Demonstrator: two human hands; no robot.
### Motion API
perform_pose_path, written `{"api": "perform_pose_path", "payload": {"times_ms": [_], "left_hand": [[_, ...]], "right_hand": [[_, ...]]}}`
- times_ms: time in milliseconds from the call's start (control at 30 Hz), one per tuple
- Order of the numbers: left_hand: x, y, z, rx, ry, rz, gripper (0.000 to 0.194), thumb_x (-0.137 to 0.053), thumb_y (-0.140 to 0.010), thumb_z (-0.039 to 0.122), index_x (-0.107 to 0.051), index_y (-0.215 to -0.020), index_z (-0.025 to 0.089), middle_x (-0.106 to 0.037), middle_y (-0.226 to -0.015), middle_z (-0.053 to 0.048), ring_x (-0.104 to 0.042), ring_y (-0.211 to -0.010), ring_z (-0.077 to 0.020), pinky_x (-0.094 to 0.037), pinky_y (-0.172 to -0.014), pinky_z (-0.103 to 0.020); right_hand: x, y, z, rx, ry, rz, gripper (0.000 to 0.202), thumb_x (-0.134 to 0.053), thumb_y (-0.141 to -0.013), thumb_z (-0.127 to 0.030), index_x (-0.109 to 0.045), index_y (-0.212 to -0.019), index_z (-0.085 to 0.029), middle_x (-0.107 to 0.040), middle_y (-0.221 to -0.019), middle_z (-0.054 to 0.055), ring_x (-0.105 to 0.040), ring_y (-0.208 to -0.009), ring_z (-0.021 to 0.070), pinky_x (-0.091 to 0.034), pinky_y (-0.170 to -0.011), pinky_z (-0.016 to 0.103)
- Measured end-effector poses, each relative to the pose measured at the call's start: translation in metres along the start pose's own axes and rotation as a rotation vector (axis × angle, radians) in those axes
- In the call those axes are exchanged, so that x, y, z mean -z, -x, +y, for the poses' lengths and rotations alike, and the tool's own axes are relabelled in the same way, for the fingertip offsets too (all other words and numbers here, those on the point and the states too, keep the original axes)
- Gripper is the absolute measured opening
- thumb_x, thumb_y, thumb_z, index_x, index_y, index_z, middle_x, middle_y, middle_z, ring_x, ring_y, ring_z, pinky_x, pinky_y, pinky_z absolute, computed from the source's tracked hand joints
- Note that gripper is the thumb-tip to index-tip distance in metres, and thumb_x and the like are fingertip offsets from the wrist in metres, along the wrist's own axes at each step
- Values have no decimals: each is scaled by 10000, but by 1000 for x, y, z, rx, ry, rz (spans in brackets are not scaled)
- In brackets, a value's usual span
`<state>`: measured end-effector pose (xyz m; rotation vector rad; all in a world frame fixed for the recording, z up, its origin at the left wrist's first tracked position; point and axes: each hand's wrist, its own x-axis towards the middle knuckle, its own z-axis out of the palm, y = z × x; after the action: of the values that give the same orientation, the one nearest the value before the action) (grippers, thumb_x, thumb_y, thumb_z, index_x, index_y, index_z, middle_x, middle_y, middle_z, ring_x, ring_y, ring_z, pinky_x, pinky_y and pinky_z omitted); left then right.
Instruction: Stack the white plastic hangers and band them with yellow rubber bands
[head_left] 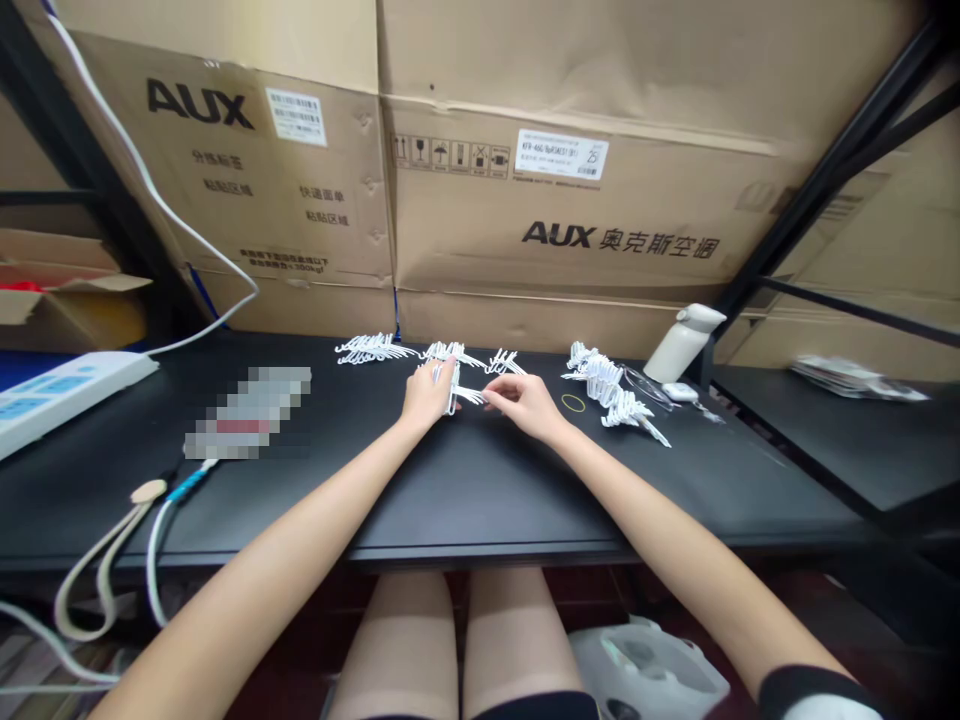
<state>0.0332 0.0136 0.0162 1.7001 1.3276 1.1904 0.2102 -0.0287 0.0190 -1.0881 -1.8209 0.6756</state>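
My left hand [430,396] is closed around a small bundle of thin white hooked pieces [469,396], just above the black table. At the bundle's right end, my right hand [523,402] pinches its tips between thumb and fingers. Behind the hands lie similar white bundles: a left one [371,347], a middle one [450,353] partly behind my left hand, and a smaller one [505,362]. A longer pile of white pieces [609,385] stretches to the right. A yellow rubber band [574,403] rests between my right hand and that pile.
A whitish bottle [681,343], glasses [646,388] and a small white case [680,392] stand at the right. On the left are a white power strip [82,385], a blurred-out flat object [251,412] and a strap [109,570]. Cardboard [465,230] walls the table's back.
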Motion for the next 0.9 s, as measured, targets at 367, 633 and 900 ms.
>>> {"api": "perform_pose_path", "payload": {"times_ms": [367,633,900], "left_hand": [[-1,5,3,-99,-45,-33,452,-423,-829,595,-534,-666,189,-591,-491,-6,-614,-436,-177,-437,-450,-230],[-5,14,13,-245,-121,-98,443,-426,-842,558,-594,-728,164,-600,-572,-3,-559,-525,-137,-394,-520,-218],[-3,18,20,-387,-129,-81,397,-417,-879,486,-622,-803,154,-622,-667,-8,-536,-596,-129,-387,-600,-223]], "right_hand": [[-3,-5,10,-192,-239,-73,364,-710,-664,-462,-642,-750,-115,-693,-659,80,-680,-590,185,-516,-523,248],[-6,-2,3,-303,-337,-397,496,-578,-770,-574,-653,-832,-88,-711,-733,116,-681,-588,162,-468,-470,195],[-5,-1,0,-277,-401,-391,467,-626,-744,-548,-639,-786,-83,-716,-764,121,-696,-656,177,-477,-511,197]]}}
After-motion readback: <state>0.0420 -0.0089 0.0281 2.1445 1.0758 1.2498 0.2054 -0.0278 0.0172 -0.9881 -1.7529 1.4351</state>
